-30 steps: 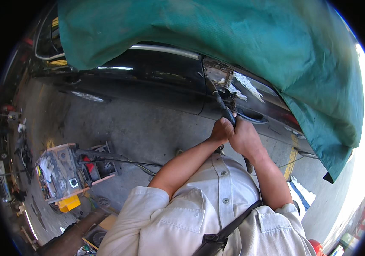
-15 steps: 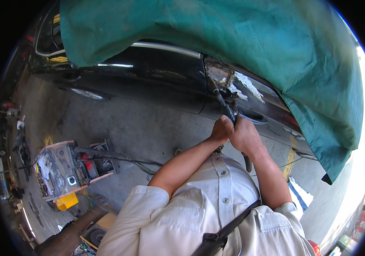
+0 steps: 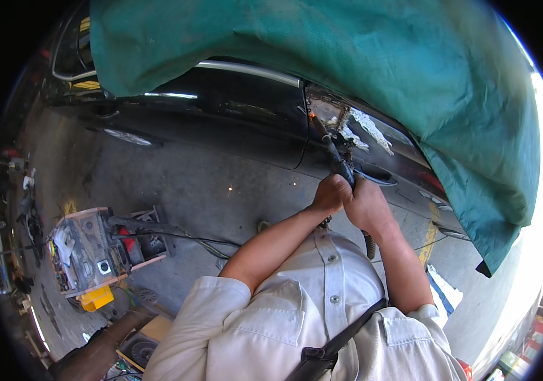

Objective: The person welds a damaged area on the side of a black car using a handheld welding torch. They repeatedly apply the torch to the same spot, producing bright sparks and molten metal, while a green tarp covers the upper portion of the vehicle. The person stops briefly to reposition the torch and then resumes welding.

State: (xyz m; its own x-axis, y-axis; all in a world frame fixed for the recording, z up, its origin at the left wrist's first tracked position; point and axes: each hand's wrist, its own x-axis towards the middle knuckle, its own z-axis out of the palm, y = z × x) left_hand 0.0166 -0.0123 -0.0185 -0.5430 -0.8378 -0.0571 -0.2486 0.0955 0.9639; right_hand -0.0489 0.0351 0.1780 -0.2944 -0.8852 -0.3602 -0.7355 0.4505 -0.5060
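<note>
Torch (image 3: pixel 333 151) in closed left hand (image 3: pixel 330 192) and closed right hand (image 3: pixel 368 204): gripping firmly, pointing its glowing tip (image 3: pixel 312 115) at a scarred panel (image 3: pixel 327 111) of a black car (image 3: pixel 239 117), under a green sheet (image 3: pixel 322 44) draping over, with a cluttered cart (image 3: pixel 87 244) standing off left.

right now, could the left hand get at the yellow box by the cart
Probably not as things stand: the left hand is closed on the torch, and the yellow box looks beyond arm's reach, off to the left beside the cart.
</note>
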